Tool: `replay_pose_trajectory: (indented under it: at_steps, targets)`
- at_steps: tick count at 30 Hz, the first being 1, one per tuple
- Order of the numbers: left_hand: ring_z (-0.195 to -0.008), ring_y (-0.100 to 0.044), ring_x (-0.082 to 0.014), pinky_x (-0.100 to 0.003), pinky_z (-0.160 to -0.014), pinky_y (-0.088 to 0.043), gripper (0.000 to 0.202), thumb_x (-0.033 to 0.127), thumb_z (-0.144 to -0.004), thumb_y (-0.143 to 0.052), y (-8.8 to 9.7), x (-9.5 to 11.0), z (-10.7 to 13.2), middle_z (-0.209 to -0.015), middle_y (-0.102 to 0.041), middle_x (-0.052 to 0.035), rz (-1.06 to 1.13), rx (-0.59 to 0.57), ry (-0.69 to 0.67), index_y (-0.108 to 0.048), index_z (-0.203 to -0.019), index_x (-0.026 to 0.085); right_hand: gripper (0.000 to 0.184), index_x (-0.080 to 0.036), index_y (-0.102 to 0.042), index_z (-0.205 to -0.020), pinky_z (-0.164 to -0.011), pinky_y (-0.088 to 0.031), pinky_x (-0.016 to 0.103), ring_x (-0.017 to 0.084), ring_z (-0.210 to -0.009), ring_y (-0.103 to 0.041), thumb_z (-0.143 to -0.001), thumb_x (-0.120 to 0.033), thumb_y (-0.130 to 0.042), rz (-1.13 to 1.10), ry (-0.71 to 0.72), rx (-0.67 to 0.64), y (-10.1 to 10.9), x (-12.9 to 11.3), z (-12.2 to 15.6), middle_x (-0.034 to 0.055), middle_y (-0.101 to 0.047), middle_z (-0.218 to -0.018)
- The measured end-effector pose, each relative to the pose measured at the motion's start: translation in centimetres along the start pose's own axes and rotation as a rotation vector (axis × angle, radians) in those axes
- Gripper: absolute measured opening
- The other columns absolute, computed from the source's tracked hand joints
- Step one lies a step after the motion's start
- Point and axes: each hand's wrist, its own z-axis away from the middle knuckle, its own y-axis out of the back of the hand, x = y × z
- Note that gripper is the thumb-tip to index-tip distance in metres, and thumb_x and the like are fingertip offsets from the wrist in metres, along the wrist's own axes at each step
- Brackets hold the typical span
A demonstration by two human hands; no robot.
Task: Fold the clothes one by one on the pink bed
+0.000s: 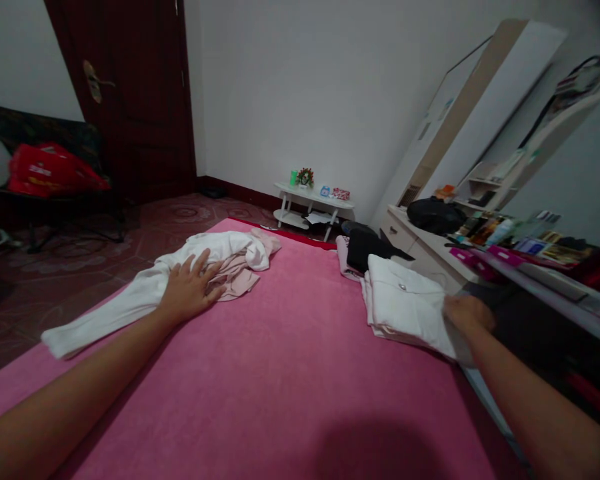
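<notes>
My left hand (190, 287) lies with fingers spread on a loose heap of clothes at the left side of the pink-covered bed (290, 360). In that heap are a white garment (130, 297), with one long part stretched toward me, and a crumpled pale pink garment (240, 277). On the right, my right hand (467, 315) is closed at the near right edge of a folded white garment (405, 293) with a metal button. This garment tops a small folded stack; my right fingertips are mostly hidden.
Beyond the stack lie dark folded clothes (370, 248) near the bed's edge. A dresser (405, 230) with cosmetics and a black bag (436, 215) stands right. A low white table (310, 195) is against the wall. A chair with a red bag (50, 170) stands left, near the door (130, 100).
</notes>
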Motion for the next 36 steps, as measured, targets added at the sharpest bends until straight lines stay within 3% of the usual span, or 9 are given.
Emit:
replay_pose_trajectory:
  at_steps: [5,10,12,15,17,22,28,33,36]
  targets:
    - [-0.137,-0.024,-0.0403,-0.054,-0.108,-0.020,0.059,0.056,-0.083,-0.050,1.1,0.2,-0.1,-0.157,-0.019,-0.0072,0.049,-0.026,0.019,-0.049,-0.136,0.029,0.046,0.006,-0.066,-0.101,-0.067,-0.040,0.046,0.040,-0.094,-0.062,-0.086,-0.028,-0.039,-0.158,0.037,0.015,3.3,-10.5,1.8,0.0357,-0.062,-0.092]
    - [-0.138,-0.029,-0.0308,-0.048,-0.110,-0.025,0.051,0.053,-0.090,-0.040,1.5,0.0,0.0,-0.152,-0.031,-0.0077,0.283,0.081,0.036,-0.054,-0.131,0.025,0.027,-0.015,-0.062,-0.090,-0.074,-0.044,0.029,0.020,-0.087,-0.060,-0.088,-0.031,-0.042,-0.451,0.637,-0.227,7.0,-20.8,13.5,0.0101,-0.067,-0.095]
    - [-0.137,-0.032,-0.0258,-0.044,-0.112,-0.027,0.050,0.050,-0.094,-0.034,2.0,-0.5,0.2,-0.149,-0.036,-0.0094,0.427,0.179,0.063,-0.054,-0.129,0.021,0.011,-0.022,-0.062,-0.079,-0.067,-0.043,0.023,0.015,-0.074,-0.061,-0.078,-0.033,-0.059,-0.486,0.876,-0.443,8.0,-21.6,20.7,-0.0013,-0.067,-0.082]
    - [-0.133,-0.040,-0.0227,-0.040,-0.111,-0.031,0.045,0.046,-0.096,-0.031,3.6,-1.5,0.6,-0.141,-0.045,-0.0102,0.597,0.297,0.113,-0.054,-0.125,0.020,0.011,-0.026,-0.063,-0.085,-0.056,-0.038,0.023,0.013,-0.067,-0.060,-0.075,-0.029,-0.065,-0.394,1.444,-1.043,8.0,-19.4,29.6,-0.0031,-0.069,-0.089]
    - [-0.123,-0.050,-0.0229,-0.039,-0.104,-0.039,0.042,0.045,-0.094,-0.036,5.3,-1.9,0.9,-0.134,-0.052,-0.0102,0.664,0.305,0.130,-0.055,-0.122,0.020,0.003,-0.026,-0.062,-0.076,-0.050,-0.033,0.023,0.012,-0.056,-0.056,-0.075,-0.024,-0.064,-0.286,1.582,-1.157,7.4,-17.5,32.2,-0.0056,-0.066,-0.070]
    - [-0.104,-0.061,-0.0235,-0.036,-0.087,-0.050,0.032,0.042,-0.088,-0.050,9.0,0.7,1.6,-0.114,-0.065,-0.0084,0.761,0.089,0.062,-0.063,-0.108,0.021,0.014,-0.023,-0.063,-0.085,-0.067,-0.044,0.025,0.014,-0.073,-0.062,-0.086,-0.022,-0.049,-0.443,1.103,-0.775,4.2,-15.3,26.7,-0.0005,-0.067,-0.082]
    - [-0.123,-0.049,-0.0243,-0.038,-0.105,-0.039,0.035,0.040,-0.091,-0.049,9.4,8.8,4.2,-0.130,-0.056,-0.0101,0.735,-0.174,-0.430,-0.060,-0.120,0.024,0.040,-0.018,-0.057,-0.117,-0.100,-0.040,0.041,0.026,-0.116,-0.050,-0.078,-0.015,-0.047,-0.315,0.826,-0.192,-2.6,-10.4,15.5,0.0117,-0.052,-0.127]
    - [-0.113,-0.054,-0.0295,-0.040,-0.091,-0.048,0.083,0.059,-0.079,-0.060,8.6,14.9,6.6,-0.134,-0.049,-0.0134,0.561,-0.442,-0.689,-0.025,-0.147,0.029,0.078,-0.023,-0.024,-0.147,-0.076,-0.050,0.034,0.016,-0.076,-0.059,-0.076,-0.019,-0.054,-0.208,0.700,-0.390,-4.0,-7.0,12.8,0.0116,-0.041,-0.136]
    - [-0.091,-0.061,-0.0265,-0.037,-0.076,-0.051,0.066,0.046,-0.081,-0.062,8.1,17.0,6.8,-0.114,-0.059,-0.0108,0.431,-0.516,-0.659,-0.038,-0.140,0.025,0.083,-0.025,-0.017,-0.150,-0.070,-0.047,0.030,0.015,-0.071,-0.057,-0.077,-0.017,-0.054,-0.154,0.730,-0.480,-3.6,-7.3,13.3,0.0095,-0.049,-0.126]
